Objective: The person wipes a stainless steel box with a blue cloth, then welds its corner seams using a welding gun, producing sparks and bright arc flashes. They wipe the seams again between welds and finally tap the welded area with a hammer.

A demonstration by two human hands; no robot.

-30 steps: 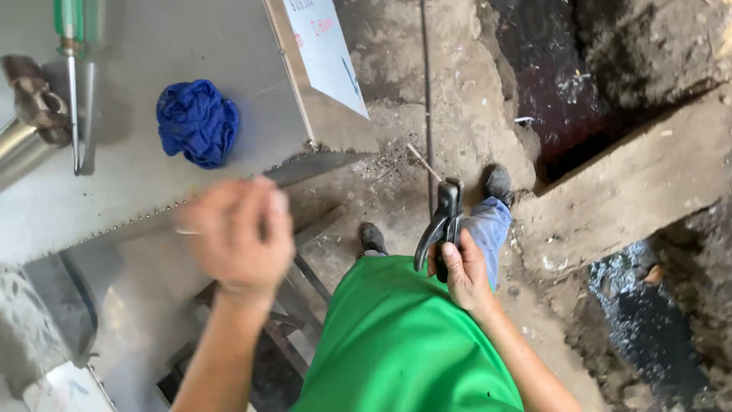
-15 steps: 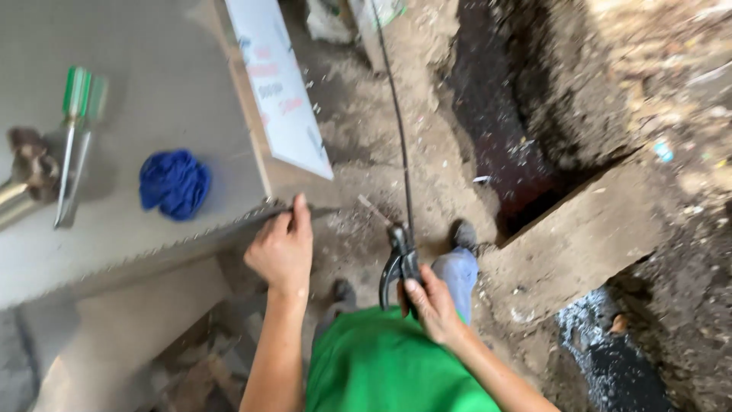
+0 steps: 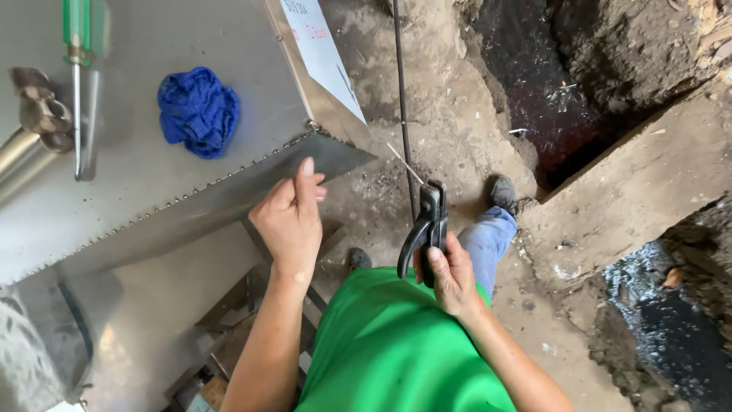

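Head view, right hand [image 3: 451, 276] gripping electrode holder [image 3: 427, 226]

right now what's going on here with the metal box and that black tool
A person in a green shirt stands at a sheet-metal box. The left hand touches the box's seamed edge near its corner. The right hand grips a black electrode holder with a thin rod in it, held apart from the metal. A blue rag and a green-handled screwdriver lie on top.

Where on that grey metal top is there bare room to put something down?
Bare sheet lies on the grey metal box top between the crumpled blue rag and the green-handled screwdriver, and below the rag toward the welded edge by the left hand. The far left is crowded by the screwdriver and a metal fitting.
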